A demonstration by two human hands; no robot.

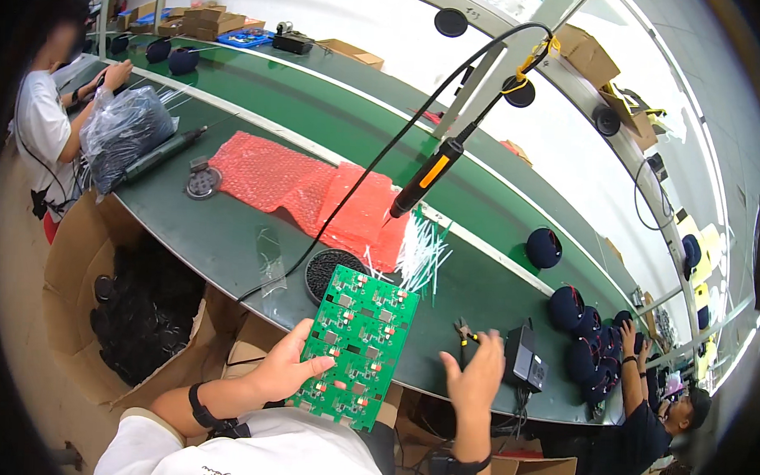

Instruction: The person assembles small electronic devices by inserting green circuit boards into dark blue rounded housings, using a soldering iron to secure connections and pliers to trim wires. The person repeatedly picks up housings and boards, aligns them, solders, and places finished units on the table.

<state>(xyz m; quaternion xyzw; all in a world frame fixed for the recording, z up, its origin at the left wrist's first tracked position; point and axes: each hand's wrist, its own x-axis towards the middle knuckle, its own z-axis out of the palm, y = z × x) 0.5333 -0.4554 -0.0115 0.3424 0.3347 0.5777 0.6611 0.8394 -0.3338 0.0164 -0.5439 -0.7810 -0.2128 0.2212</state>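
Note:
A green printed circuit board panel (364, 342), set with repeated rows of small chips and white and red parts, tilts in front of my body. My left hand (285, 366) grips its left edge, thumb on the face and fingers behind. Free of the board, my right hand (477, 373) is raised at its right with fingers apart, holding nothing. Just beyond that hand lie small cutters (464, 334) with dark and yellow handles. Behind the board's top edge sits a round dish (307, 277) of small dark pieces, partly covered. A black and orange electric screwdriver (428, 177) hangs above the bench.
Red bubble wrap (269, 177) and white strips (423, 254) lie on the bench (167, 209). A black power box (526, 360) and several dark round housings (544, 248) stand right. An open carton (65, 264) of black parts is left. Co-workers work at both sides.

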